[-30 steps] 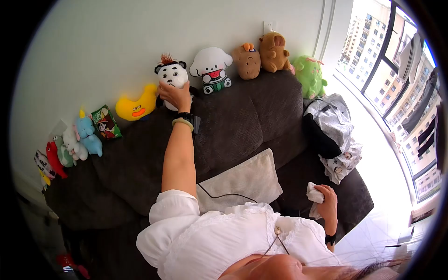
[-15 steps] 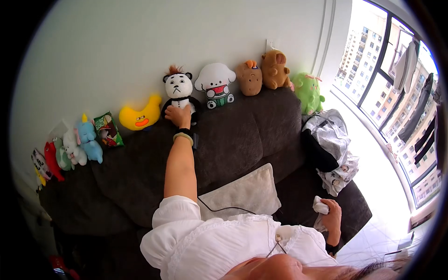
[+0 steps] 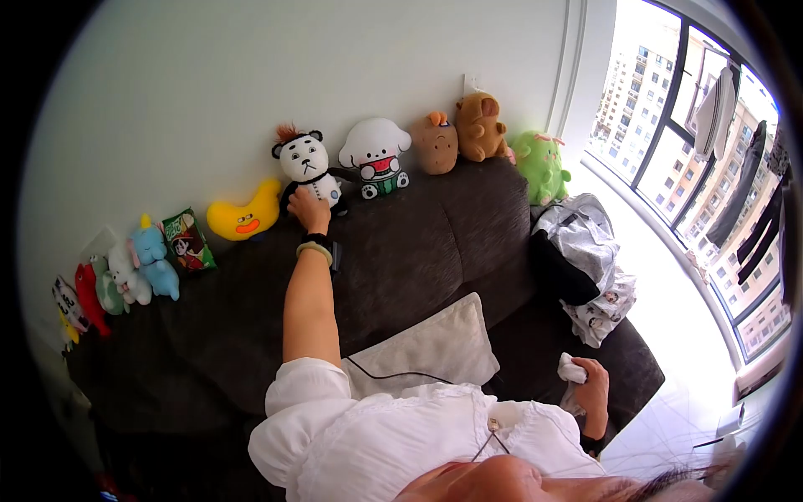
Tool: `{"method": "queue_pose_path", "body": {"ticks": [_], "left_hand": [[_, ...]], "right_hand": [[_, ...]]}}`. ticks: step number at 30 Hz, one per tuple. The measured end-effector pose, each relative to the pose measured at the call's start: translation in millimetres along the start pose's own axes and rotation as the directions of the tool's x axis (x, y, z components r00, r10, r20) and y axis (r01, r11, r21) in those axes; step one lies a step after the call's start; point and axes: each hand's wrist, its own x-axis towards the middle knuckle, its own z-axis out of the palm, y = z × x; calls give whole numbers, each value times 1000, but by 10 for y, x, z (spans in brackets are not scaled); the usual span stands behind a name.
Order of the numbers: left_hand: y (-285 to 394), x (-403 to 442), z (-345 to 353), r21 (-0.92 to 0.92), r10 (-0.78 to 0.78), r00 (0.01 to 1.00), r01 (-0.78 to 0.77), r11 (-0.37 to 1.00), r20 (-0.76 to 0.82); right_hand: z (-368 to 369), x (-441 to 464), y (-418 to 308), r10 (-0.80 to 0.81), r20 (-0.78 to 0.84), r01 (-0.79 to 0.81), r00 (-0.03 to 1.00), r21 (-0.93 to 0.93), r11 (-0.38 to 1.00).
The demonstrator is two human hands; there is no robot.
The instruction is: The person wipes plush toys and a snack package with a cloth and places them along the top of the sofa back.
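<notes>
Beside a yellow plush point(image 3: 242, 219), the left hand point(image 3: 310, 211) grips the lower side of a panda plush point(image 3: 304, 157), white-faced, brown-tufted, black-eared, tilted atop the sofa back point(image 3: 401, 251). The right hand point(image 3: 594, 388) clutches crumpled white cloth point(image 3: 571, 369).

Panda plush point(image 3: 306, 161) is showing black and white, its tuft point(image 3: 288, 133) running reddish-brown. Dog plush point(image 3: 374, 142) is wearing white, its melon slice point(image 3: 379, 167) showing red. Crescent plush point(image 3: 251, 214) is glowing yellow; horned plush point(image 3: 154, 261) is showing light blue. Cloth point(image 3: 571, 369) is showing white; sofa point(image 3: 401, 243), dark brown.
</notes>
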Motion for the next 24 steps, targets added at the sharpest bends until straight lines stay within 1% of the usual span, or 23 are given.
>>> {"method": "queue_pose_path", "body": {"ticks": [3,4,5,6,7,8,9,10,11,12,14,15,16,18,21,22,24], "left_hand": [[63,64,-269,-323,37,994,-68,944,-102],[248,45,-526,-579,44,997,-75,812,-67],[437,25,-789,-787,52,998,-57,615,-32],[685,-28,-1122,-913,87,996,-47,405,-12],[957,-137,-1582,-968,205,979,-55,243,-5],[1218,-291,-2063,-996,314,949,-39,74,-14],[1436,-430,-2445,-987,453,879,-110,-120,-153],[1610,-577,-2783,-938,548,779,-144,-316,-304],[1719,-763,-3082,-889,597,723,-51,-455,-347],[1762,-836,-3260,-862,703,604,51,-505,-376],[1855,-1043,-3605,-827,789,513,239,-509,-337],[1911,-1137,-3653,-800,787,531,299,-520,-313],[1966,-1230,-3701,-768,785,548,357,-532,-289],[2068,-1303,-3665,-659,762,544,434,-615,-353],[2152,-1332,-3690,-662,768,513,427,-616,-384],[2187,-1375,-3693,-646,751,542,428,-632,-376],[2232,-1388,-3689,-623,757,532,459,-634,-379]], "right_hand": [[66,123,-65,-18,38,17,999,26,1000],[81,164,-100,-18,60,16,998,39,999],[94,205,-158,-29,82,27,996,26,999],[107,259,-229,-43,108,42,993,11,999],[113,303,-280,-59,138,60,989,-5,998],[156,331,-277,-64,151,63,986,11,998],[176,365,-303,-86,152,82,985,28,996],[198,396,-350,-107,156,101,982,46,994],[218,416,-391,-125,160,116,979,63,991],[238,424,-420,-132,155,120,979,83,989],[256,428,-467,-144,156,129,977,104,986],[265,425,-465,-166,137,151,977,112,982],[264,412,-440,-153,149,138,977,104,985],[263,390,-387,-126,164,111,978,94,989],[277,357,-312,-100,124,89,987,87,992],[289,352,-287,-96,120,85,988,88,992],[307,343,-245,-87,110,77,990,91,993]]}}
